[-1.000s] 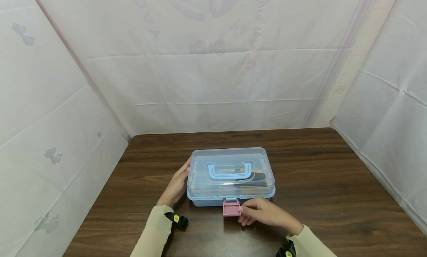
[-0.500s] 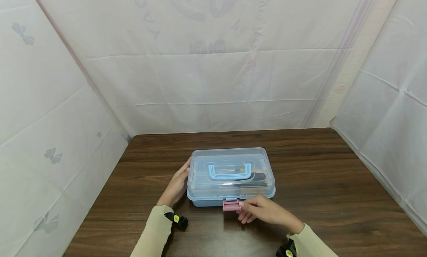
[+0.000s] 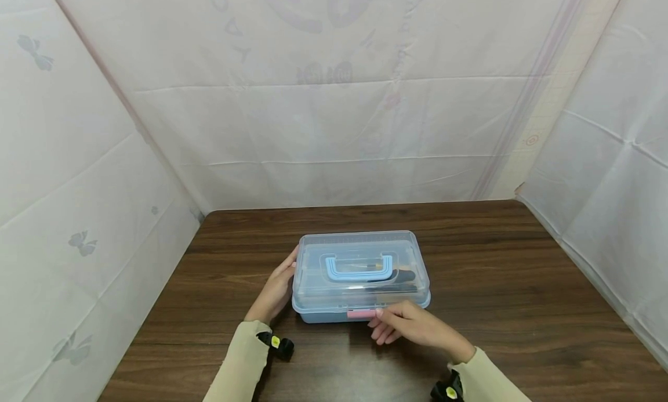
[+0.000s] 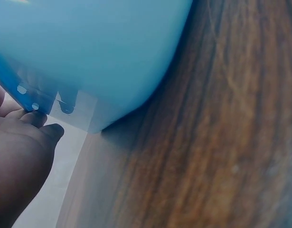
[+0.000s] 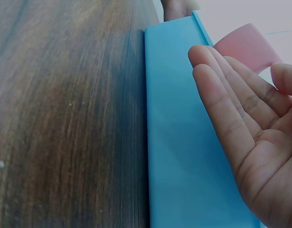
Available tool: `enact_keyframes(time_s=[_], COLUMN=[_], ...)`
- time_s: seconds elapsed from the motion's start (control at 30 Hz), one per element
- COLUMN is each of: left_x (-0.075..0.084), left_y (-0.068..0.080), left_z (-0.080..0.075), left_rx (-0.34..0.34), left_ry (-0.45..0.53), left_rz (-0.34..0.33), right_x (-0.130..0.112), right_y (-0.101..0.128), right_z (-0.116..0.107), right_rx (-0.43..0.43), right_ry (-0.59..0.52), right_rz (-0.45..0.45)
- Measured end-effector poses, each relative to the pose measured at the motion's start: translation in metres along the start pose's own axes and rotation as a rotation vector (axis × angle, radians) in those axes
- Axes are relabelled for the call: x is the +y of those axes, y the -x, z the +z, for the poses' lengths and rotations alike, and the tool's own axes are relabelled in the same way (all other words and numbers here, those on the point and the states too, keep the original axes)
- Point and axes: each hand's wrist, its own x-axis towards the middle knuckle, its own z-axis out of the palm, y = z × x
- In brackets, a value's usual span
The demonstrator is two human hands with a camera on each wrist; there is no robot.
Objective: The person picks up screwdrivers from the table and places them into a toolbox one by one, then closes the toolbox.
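Note:
A plastic storage box [image 3: 323, 318] with a light-blue base, a clear lid [image 3: 360, 239] and a blue carry handle [image 3: 360, 276] sits on the wooden table with its lid down. My left hand [image 3: 276, 289] rests along the box's left side, fingers extended; the left wrist view has its fingertips at the blue rim [image 4: 17, 90]. At the front, my right hand [image 3: 412, 326] pinches the right end of the pink latch [image 3: 360, 314] between thumb and index finger. The latch stands out from the box front, nearly level in the head view. The other right fingers [image 5: 226, 114] extend beneath it.
Through the lid show several items, among them a dark, flat one [image 3: 404, 276]. Dark wood table [image 3: 496, 274] surrounds the box. White printed sheeting [image 3: 334, 129] hangs behind the table and at both sides.
The pink latch has swung upward from hanging tilted down to nearly level, with my right thumb and index finger rising along with it. My left hand and the box have stayed still.

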Motion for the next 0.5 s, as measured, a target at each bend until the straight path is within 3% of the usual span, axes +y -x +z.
enact_keyframes(time_s=[0.5], left_x=[0.0002], left_y=[-0.0001], left_z=[-0.0006], left_rx=[0.015], left_ry=[-0.036], left_rz=[-0.009], right_x=[-0.0019], right_y=[-0.0013], right_z=[-0.0020], right_rx=[0.009], right_ry=[0.007], right_rz=[-0.027])
